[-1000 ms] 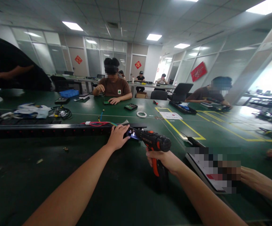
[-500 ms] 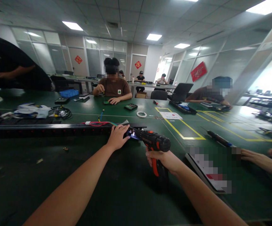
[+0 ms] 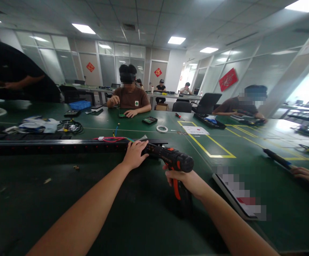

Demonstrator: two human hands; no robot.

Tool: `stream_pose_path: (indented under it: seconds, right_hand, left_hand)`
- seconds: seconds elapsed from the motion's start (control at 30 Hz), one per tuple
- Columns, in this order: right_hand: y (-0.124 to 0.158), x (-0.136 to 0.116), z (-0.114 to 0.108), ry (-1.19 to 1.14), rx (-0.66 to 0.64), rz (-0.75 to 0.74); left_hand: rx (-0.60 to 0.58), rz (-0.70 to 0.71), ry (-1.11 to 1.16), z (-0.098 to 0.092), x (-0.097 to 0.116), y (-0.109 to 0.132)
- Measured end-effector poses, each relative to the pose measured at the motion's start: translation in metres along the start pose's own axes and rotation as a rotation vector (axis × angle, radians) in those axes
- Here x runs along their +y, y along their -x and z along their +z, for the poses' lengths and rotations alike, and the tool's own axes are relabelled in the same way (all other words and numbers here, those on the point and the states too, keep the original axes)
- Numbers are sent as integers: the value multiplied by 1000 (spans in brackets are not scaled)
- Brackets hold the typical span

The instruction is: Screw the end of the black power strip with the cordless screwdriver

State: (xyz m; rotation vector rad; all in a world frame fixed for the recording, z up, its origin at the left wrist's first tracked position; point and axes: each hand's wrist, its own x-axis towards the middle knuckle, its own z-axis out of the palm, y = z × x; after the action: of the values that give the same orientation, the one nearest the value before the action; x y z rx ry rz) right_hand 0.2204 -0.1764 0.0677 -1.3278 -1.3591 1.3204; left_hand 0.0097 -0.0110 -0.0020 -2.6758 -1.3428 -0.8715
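My right hand [image 3: 187, 180] is wrapped round the handle of a black and orange cordless drill [image 3: 178, 160]. The drill points left and away, its nose close to the right end of a long black bar [image 3: 71, 147]; the tip's contact is hard to make out. My left hand [image 3: 135, 154] grips that end of the bar, fingers over the top and thumb apart along the near side. Red wires with a white connector [image 3: 101, 138] and a blue-yellow lead [image 3: 115, 130] lie just behind the bar.
Small brass-coloured pieces [image 3: 76, 167] lie before the bar. A tablet-like slab [image 3: 233, 195], partly pixelated, is right of my forearm. At far right a co-worker's hand [image 3: 308, 174] holds a dark pen-like tool [image 3: 277, 158]. A tape roll [image 3: 162, 129] and black tray [image 3: 210, 121] are farther back.
The bright bluish light at the drill's nose has gone out. My hands keep their places on bar and drill. The co-worker's hand and dark tool at right have moved farther right.
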Motion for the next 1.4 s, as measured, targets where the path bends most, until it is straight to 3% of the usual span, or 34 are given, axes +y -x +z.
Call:
stream_pose_path:
  seconds: [0.13, 0.43, 1.4]
  right_hand:
    - [0, 1, -2, 125, 63, -70]
    - [-3, 3, -2, 122, 19, -116]
    - [-4, 7, -4, 205, 25, -115]
  left_hand:
    - [3, 5, -4, 1, -1, 0]
    - [5, 7, -16, 1, -2, 0]
    - [20, 21, -2, 2, -3, 1]
